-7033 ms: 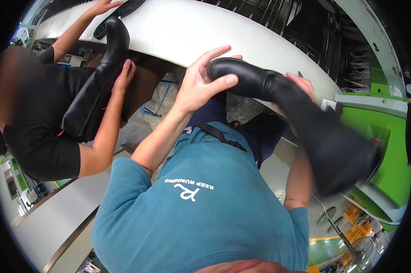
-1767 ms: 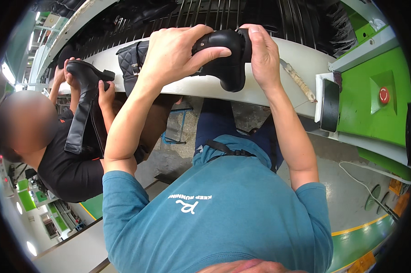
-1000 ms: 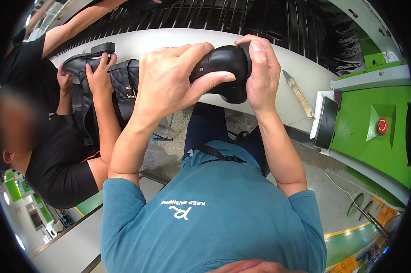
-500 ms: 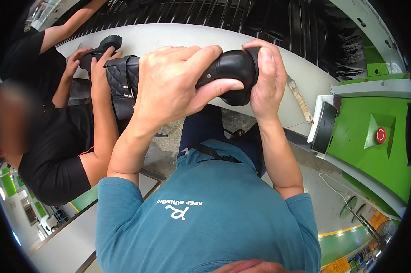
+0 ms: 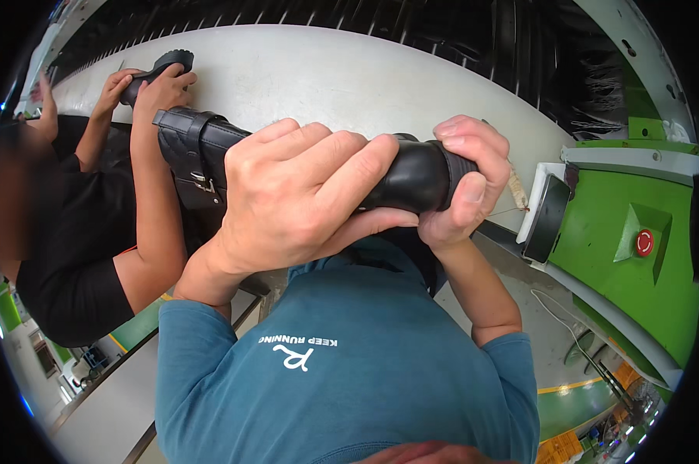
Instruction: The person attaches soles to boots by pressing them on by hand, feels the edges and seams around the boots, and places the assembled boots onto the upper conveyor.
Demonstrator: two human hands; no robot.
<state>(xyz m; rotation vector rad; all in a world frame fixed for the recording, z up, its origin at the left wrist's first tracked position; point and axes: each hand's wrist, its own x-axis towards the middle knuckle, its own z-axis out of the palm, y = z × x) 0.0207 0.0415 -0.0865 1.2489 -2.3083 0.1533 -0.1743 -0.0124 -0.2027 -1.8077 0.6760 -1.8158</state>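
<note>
A black leather boot [image 5: 415,178] lies across both my hands, held above the near side of a white worktop. My left hand [image 5: 295,189] is wrapped round its middle, with the thumb along the near side. At the boot's right end, my right hand [image 5: 488,155] grips the ridged heel, fingers over the far side and thumb against the near side. The shaft sticks out to the left, with quilted leather, a strap and a metal buckle [image 5: 203,182]. My left hand covers the boot's middle part.
The white worktop [image 5: 287,66] curves along the far side. At left, a co-worker in black handles another black boot [image 5: 144,81]. A green machine [image 5: 608,232] with a red button stands at right, a phone-like dark device [image 5: 548,219] beside it. A tape-wrapped handle [image 5: 517,189] lies nearby.
The boot and both hands have come nearer to me, and the boot has turned a little, showing more of its ridged heel. Both hands keep hold of it. The view has shifted slightly.
</note>
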